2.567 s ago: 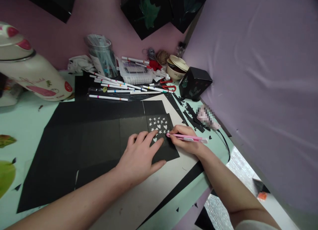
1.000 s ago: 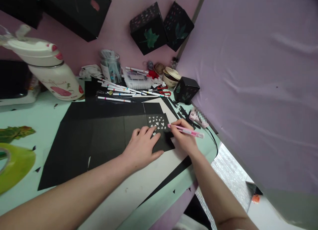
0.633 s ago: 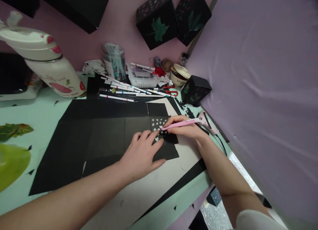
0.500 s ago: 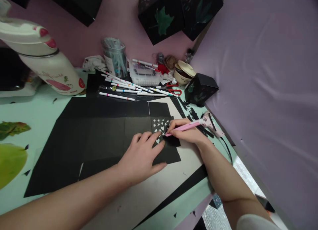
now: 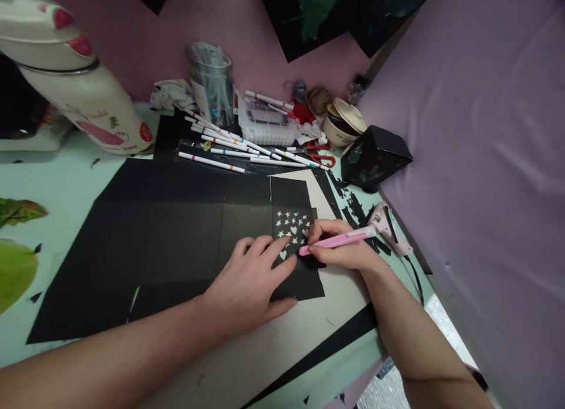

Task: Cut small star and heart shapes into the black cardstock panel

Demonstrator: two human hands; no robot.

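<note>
A sheet of black card [image 5: 185, 232] with fold lines and slits lies on a white board [image 5: 260, 350]. Near its right end are several small white stars and hearts [image 5: 283, 255]; I cannot tell whether they are cut through or stuck on. My left hand [image 5: 253, 279] lies flat on the card, fingers spread, just beside these shapes. In my right hand [image 5: 338, 244] is a pink pen-shaped craft knife [image 5: 339, 239], gripped like a pencil. Its lower end points at the card just below the stars, and its fine tip is too small to make out.
White sticks [image 5: 212, 162], red-handled scissors [image 5: 322, 159], a clear box [image 5: 267, 123] and a jar of glue sticks [image 5: 212, 82] stand behind the card. A bottle [image 5: 88, 97] is at left. At right are a black box [image 5: 375, 156], black scraps and a corded glue gun [image 5: 389, 226].
The knife's lower end has moved slightly down the card, from beside a star to below the stars. My left hand stays on the card. The view has shifted a little.
</note>
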